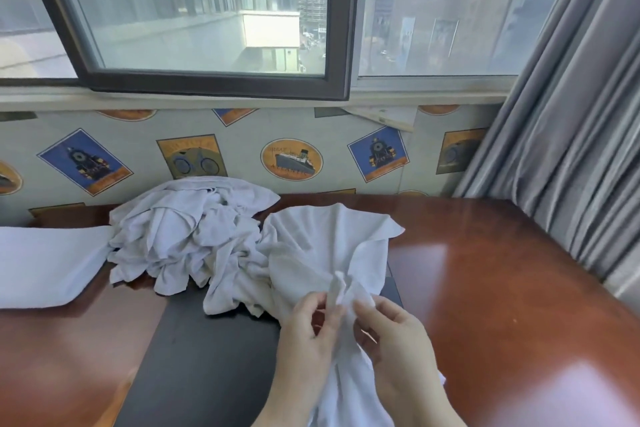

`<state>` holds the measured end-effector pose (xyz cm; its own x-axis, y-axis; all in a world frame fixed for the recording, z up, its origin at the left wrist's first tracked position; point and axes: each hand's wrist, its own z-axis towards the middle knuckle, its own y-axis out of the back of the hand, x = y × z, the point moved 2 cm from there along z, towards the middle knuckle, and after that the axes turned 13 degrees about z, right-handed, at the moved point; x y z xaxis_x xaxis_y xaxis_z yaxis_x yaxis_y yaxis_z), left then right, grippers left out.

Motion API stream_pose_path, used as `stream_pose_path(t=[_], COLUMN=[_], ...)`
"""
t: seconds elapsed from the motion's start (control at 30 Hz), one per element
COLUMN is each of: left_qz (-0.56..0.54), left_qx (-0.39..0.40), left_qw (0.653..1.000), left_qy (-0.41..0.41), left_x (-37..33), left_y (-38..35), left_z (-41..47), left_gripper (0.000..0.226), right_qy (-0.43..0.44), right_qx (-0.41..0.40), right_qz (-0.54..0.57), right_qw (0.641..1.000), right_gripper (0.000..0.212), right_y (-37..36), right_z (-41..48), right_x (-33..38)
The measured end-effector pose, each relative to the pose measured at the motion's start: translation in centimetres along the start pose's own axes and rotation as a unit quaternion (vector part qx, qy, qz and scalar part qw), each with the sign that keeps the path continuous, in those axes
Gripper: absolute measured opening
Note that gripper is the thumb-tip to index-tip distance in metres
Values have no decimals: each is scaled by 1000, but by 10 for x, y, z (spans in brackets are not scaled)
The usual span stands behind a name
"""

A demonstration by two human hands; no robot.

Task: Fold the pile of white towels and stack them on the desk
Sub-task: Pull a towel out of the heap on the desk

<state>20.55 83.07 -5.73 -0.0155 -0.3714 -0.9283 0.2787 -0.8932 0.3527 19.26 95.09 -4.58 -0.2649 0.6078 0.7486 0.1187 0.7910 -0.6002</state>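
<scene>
A crumpled pile of white towels (187, 232) lies on the brown desk (502, 288), left of centre. One loose white towel (322, 246) spreads from the pile toward me. My left hand (308, 333) and my right hand (394, 340) both pinch a bunched edge of this towel near the front of the desk, close together, with the cloth hanging down between them. A flat folded white towel (45, 263) rests at the far left of the desk.
A dark mat (207, 357) covers the desk's middle under the towels. A wall with picture wallpaper (291, 159) and a window (207, 10) stand behind the desk. Grey curtains (571, 132) hang at the right.
</scene>
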Motion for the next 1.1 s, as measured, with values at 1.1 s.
stream_pose_path(t=[1.1], left_qz=[171], left_qx=[-69], left_qw=[976], left_qy=[-118], left_x=[-16], left_y=[13], left_z=[28], left_gripper=[35], right_qy=[10], right_qx=[70], right_qz=[56], right_qw=[996], right_gripper=[12], right_y=[-60], right_z=[36], right_x=[68])
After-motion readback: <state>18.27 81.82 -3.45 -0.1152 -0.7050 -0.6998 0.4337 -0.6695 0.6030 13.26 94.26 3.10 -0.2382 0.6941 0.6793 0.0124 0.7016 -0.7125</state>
